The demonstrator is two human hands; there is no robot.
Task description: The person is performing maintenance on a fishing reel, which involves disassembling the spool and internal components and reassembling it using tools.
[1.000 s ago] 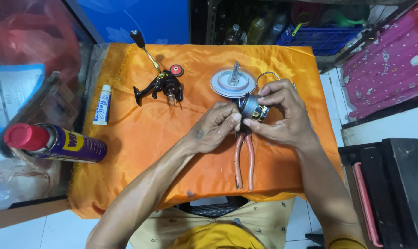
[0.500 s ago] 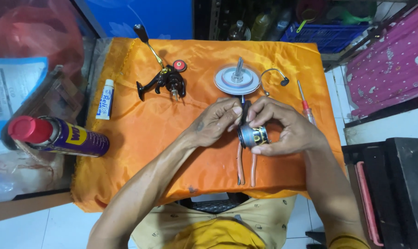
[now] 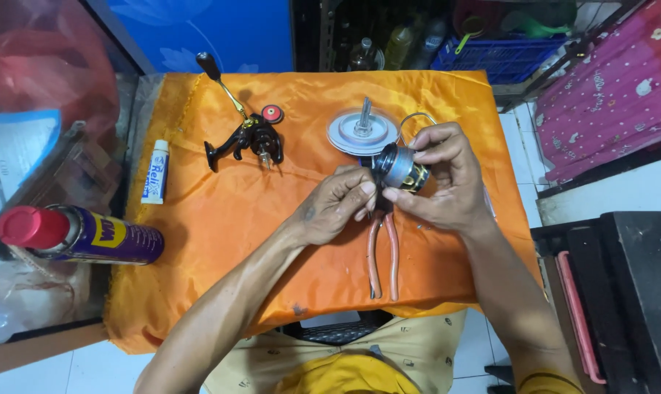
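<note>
My right hand (image 3: 441,177) grips a small metal fishing-reel spool (image 3: 399,168) over the orange cloth (image 3: 221,226). My left hand (image 3: 335,206) reaches in from the left, its fingertips pinching at the spool's near edge. Under both hands lie pliers with orange handles (image 3: 382,252), handles pointing toward me. Just beyond the spool a round white reel part with an upright shaft (image 3: 359,130) rests on the cloth, with a wire bail (image 3: 410,120) beside it. The dark reel body with its long handle (image 3: 244,135) lies to the left.
A small white tube (image 3: 155,172) lies at the cloth's left edge. A purple spray can with a red cap (image 3: 75,235) lies off to the left among plastic bags. A black case (image 3: 622,292) stands at the right. Bottles and a blue crate (image 3: 491,51) sit behind.
Both hands shifted with the spool: down toward me half a second ago, now back up and slightly right, near the white round part. The pliers stayed on the cloth.
</note>
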